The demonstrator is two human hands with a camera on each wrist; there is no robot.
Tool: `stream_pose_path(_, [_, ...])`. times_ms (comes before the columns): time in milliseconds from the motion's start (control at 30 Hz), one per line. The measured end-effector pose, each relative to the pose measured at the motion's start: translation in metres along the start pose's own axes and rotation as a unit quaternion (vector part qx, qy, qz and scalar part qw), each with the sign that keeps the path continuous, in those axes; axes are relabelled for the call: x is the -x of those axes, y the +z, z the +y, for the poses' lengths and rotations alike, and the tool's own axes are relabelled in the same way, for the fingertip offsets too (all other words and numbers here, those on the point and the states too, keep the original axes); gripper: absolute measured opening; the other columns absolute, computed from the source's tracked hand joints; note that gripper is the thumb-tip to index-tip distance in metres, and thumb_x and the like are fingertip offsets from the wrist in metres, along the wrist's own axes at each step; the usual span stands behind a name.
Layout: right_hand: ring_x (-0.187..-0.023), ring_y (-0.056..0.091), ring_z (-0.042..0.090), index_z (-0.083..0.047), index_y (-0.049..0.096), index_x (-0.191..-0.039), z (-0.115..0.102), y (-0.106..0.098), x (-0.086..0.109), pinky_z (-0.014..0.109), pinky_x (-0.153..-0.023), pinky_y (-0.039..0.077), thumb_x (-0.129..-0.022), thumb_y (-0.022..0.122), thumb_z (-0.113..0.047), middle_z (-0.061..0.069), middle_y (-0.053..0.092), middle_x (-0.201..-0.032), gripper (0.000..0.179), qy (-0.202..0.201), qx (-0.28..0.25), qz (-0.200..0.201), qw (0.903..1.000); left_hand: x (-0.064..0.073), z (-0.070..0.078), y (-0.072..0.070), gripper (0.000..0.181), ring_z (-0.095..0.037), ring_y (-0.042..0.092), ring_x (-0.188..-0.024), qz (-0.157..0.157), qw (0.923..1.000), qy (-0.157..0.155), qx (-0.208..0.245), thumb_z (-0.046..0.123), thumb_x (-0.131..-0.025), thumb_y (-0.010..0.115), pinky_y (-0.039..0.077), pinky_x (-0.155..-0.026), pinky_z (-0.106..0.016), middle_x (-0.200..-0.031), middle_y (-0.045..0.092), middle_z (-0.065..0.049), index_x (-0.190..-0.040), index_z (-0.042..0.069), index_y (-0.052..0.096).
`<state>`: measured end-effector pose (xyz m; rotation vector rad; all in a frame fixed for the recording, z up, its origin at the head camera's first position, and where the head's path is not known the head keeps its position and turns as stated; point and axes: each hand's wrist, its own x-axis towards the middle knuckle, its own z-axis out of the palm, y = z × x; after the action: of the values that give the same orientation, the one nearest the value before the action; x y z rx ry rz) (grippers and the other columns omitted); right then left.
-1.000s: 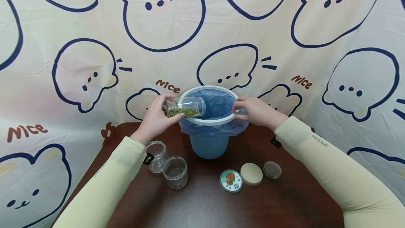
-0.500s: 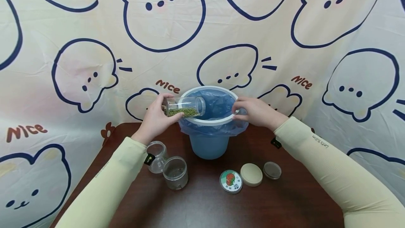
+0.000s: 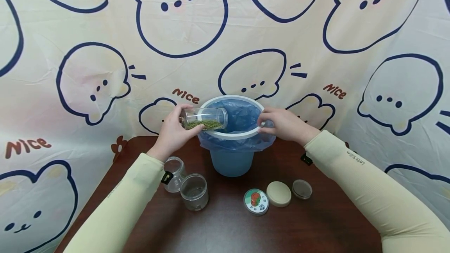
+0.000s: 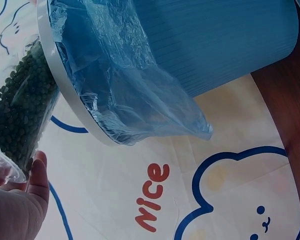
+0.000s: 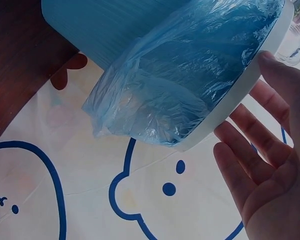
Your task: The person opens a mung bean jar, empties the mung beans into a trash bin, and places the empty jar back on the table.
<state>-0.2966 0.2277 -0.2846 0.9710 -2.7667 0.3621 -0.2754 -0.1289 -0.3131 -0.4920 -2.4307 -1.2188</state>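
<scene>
My left hand [image 3: 170,134] grips a clear jar [image 3: 211,113] round its base end, lying almost on its side. Green mung beans [image 3: 204,125] lie along the jar's lower wall. Its mouth points right, over the left rim of a blue trash bin [image 3: 232,163]. In the left wrist view the beans [image 4: 20,100] show dark through the plastic. My right hand [image 3: 283,123] holds the bin's white rim [image 3: 230,136] on the right side. From the right wrist view, the thumb [image 5: 277,70] presses the rim while the fingers lie outside it. A blue bag [image 5: 140,100] lines the bin.
Two clear jars without lids, one nearer [image 3: 194,192] and one farther [image 3: 174,182], stand left of the bin. Right of it lie a printed lid [image 3: 256,201], a cream lid [image 3: 279,193] and a grey lid [image 3: 302,189]. A patterned cloth [image 3: 175,22] hangs behind the brown table [image 3: 225,229].
The beans have spread slightly toward the jar's mouth. My left wrist has turned a little; the jar stays over the rim. My right hand keeps its place on the bin.
</scene>
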Motion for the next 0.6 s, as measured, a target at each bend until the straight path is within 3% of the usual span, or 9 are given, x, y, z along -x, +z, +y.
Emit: stream_pose_path(600, [-0.101,0.062,0.024,-0.019,0.074,-0.107,0.0012,0.0023,0.0007,0.044,-0.092,0.057,-0.093,0.078,-0.03,0.003,0.066,-0.112,0.017,0.001,0.001,0.004,1.0,0.001,-0.0014,0.0002,0.062,-0.029,0.058,-0.103,0.006,1.0,0.001,0.005,0.023,-0.086,0.083,0.055,-0.082,-0.044,-0.128,0.058,-0.016,-0.138,0.01,0.051])
